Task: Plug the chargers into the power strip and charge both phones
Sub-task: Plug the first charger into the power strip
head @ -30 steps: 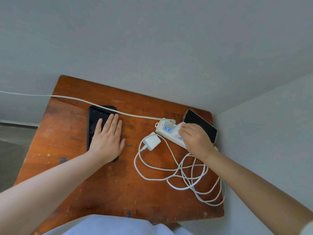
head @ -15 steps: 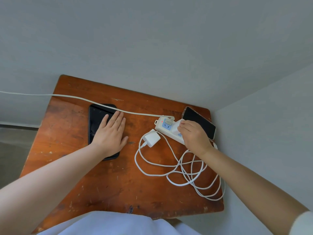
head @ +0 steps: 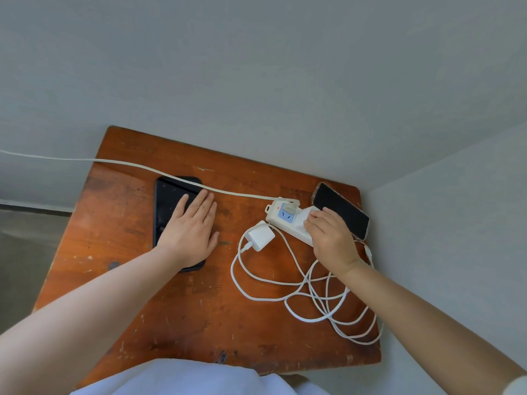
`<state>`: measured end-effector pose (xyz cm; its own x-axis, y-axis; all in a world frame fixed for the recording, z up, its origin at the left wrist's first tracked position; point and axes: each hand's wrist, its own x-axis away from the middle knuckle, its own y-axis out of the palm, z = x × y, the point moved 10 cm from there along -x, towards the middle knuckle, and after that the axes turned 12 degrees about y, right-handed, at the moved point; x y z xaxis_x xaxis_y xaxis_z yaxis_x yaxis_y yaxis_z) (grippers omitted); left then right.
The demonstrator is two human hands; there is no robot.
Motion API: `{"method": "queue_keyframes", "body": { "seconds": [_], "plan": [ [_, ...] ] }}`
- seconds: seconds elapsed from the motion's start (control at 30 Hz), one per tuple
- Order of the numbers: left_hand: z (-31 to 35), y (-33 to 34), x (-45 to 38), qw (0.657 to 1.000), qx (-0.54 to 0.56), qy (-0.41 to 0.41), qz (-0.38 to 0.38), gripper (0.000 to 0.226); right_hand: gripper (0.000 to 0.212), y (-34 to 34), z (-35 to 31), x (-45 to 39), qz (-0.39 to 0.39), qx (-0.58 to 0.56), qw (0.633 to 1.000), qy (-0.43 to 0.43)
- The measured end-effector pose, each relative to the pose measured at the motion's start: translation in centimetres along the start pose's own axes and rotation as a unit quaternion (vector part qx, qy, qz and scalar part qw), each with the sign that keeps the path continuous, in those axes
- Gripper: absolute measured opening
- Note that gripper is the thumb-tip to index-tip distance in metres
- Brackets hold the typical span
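The worn reddish-brown wooden counter (head: 176, 323) carried everything, set into the corner of two pale grey walls (head: 256, 67). My left hand (head: 189, 232) lay flat with straight fingers (head: 209, 208) spread loosely over the large black phone (head: 168, 201), which lay face up toward the far left part of the counter, its near end hidden under my palm. My right hand (head: 330, 238) was over the near end of the white power strip (head: 288, 220), its fingers curled down onto a white plug block seated there; I could not tell how firmly they gripped it, since the hand covered most of it. The strip lay slanted near the far right corner, a small red light showing at its far end beside a blue socket face. A thick white power cord (head: 137, 166) ran from that far end across the top of the large black phone and off the left edge of the counter. The second phone, a dark-screened one in a clear case (head: 340, 209), lay tilted at the far right corner, one edge just beside the strip and my right knuckles. Loose loops of thin white charging cable (head: 296, 283) sprawled along the right edge toward the near right corner. A small white square charger brick (head: 261, 235) lay unplugged on the counter, just beside the strip's near side, with its cable leading out of it into the loops. A fold of pale blue-white cloth (head: 182, 377) showed at the counter's near edge.
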<state>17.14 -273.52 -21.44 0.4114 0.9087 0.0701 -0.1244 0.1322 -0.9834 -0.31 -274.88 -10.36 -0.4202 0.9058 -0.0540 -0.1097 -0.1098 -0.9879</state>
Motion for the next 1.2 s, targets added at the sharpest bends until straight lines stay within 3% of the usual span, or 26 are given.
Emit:
{"method": "queue_keyframes", "body": {
  "seconds": [0.27, 0.4, 0.6, 0.9, 1.2],
  "plan": [
    [0.1, -0.3, 0.0, 1.000, 0.011, 0.001, 0.005, 0.063, 0.049, 0.7, 1.1, -1.2, -0.088, -0.017, 0.996, 0.021],
    [0.2, -0.4, 0.2, 1.000, 0.024, 0.002, 0.007, 0.061, 0.043, 2.0, 2.6, -1.8, -0.122, -0.063, 0.984, 0.114],
    [0.1, -0.5, 0.1, 1.000, 0.026, -0.001, 0.011, 0.061, 0.051, 3.2, 3.6, -2.7, -0.167, -0.007, 0.962, 0.216],
    [0.0, -0.3, 0.0, 0.999, 0.029, -0.003, 0.014, 0.062, 0.058, 4.4, 2.1, -0.7, -0.156, 0.050, 0.972, 0.168],
    [0.1, -0.4, 0.1, 0.999, 0.028, 0.001, 0.024, 0.061, 0.054, 4.1, 3.1, -2.8, -0.215, 0.065, 0.962, 0.156]
  ]
}}
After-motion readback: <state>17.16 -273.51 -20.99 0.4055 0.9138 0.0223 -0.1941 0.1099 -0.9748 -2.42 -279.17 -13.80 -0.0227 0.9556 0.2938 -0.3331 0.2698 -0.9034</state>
